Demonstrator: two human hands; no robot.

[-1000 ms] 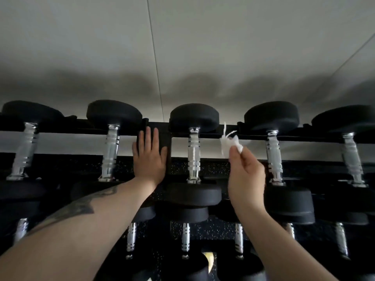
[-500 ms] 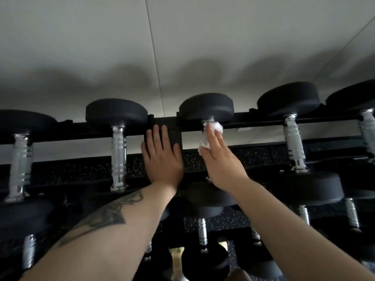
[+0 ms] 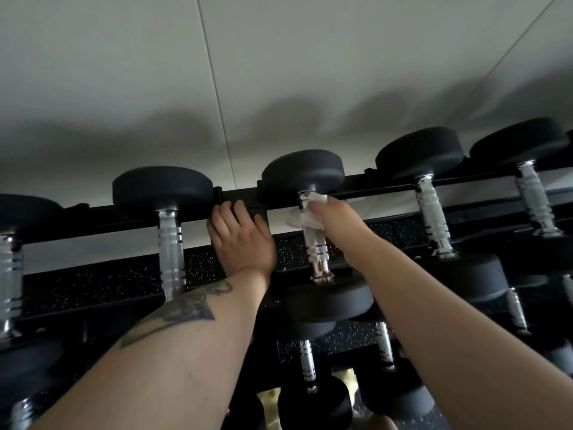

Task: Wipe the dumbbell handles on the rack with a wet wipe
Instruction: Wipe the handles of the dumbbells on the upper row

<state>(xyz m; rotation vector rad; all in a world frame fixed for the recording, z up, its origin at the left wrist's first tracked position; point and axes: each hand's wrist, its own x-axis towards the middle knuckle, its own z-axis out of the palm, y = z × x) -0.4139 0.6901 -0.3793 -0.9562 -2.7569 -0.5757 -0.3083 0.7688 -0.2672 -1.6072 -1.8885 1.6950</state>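
Head view: the right hand (image 3: 338,225), which a second ago held the wipe (image 3: 305,212) in the air between two dumbbells, has come onto the centre handle (image 3: 316,249) and is closed round its upper end with the wipe pressed against the chrome. The left hand (image 3: 242,240) stays flat and open on the rack (image 3: 235,197), centre frame. Wiping of this handle looks just begun; its lower part is bare.

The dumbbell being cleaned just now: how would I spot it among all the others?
Find the black rack against the pale wall, top row. It is the dumbbell right of the left hand flat on the rack. Only its chrome handle has a white wet wipe pressed on it by the right hand.
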